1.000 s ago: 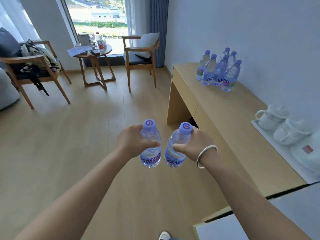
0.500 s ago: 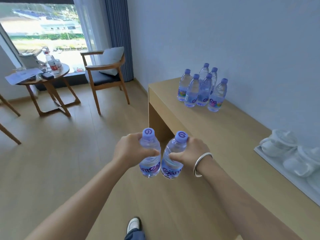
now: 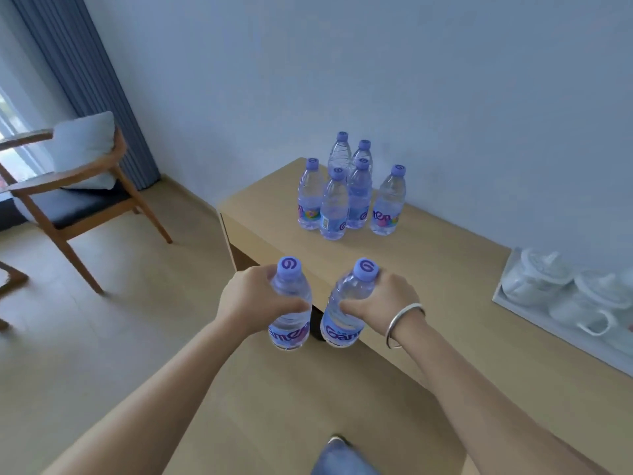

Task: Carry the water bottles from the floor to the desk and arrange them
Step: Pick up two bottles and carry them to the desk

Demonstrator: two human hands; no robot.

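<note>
My left hand (image 3: 251,299) grips a clear water bottle with a purple cap (image 3: 291,332) around its upper body. My right hand (image 3: 383,305), with a silver bangle on the wrist, grips a second such bottle (image 3: 342,332). Both bottles are held upright side by side in the air, just in front of the wooden desk's (image 3: 428,269) near left edge. A cluster of several matching bottles (image 3: 346,200) stands at the desk's far left end, close to the wall.
A white tray with white cups and a teapot (image 3: 561,296) sits on the desk at the right. A wooden armchair with a dark seat and pale cushion (image 3: 75,186) stands on the wood floor at left, beside a blue curtain (image 3: 78,73).
The view has swung right and moved closer to the desk; the bottle cluster now lies straight ahead. Both hands still hold their bottles the same way.
</note>
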